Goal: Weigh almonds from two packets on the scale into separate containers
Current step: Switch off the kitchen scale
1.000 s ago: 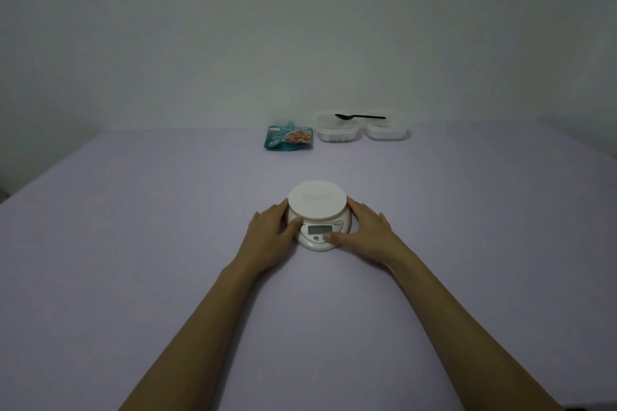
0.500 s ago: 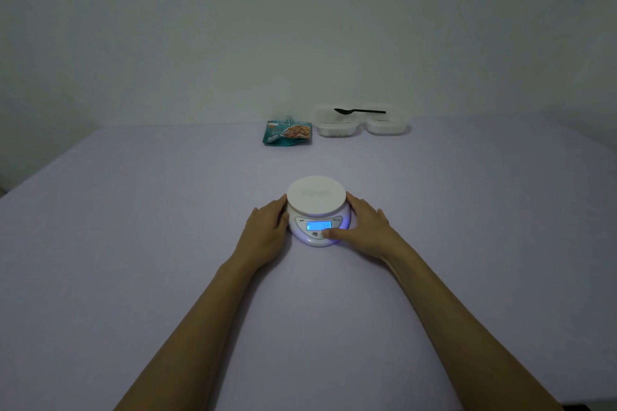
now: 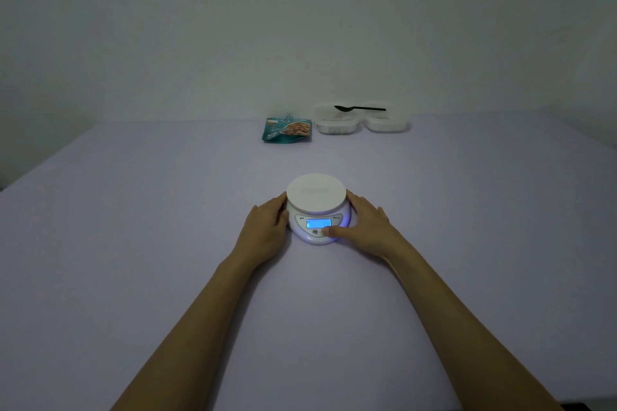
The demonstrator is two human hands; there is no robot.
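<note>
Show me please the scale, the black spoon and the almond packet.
scale (image 3: 316, 192), head view, on its white round platform.
black spoon (image 3: 362, 108), head view, on its handle.
almond packet (image 3: 287, 130), head view, on its printed front.

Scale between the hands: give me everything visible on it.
The scale is small, white and plastic-looking: a round flat platform, bare, over a rounded base. Its front display glows blue; digits unreadable. It sits level on the lavender table. The left hand rests against its left side; the right hand touches the right, thumb on a front button.
</note>
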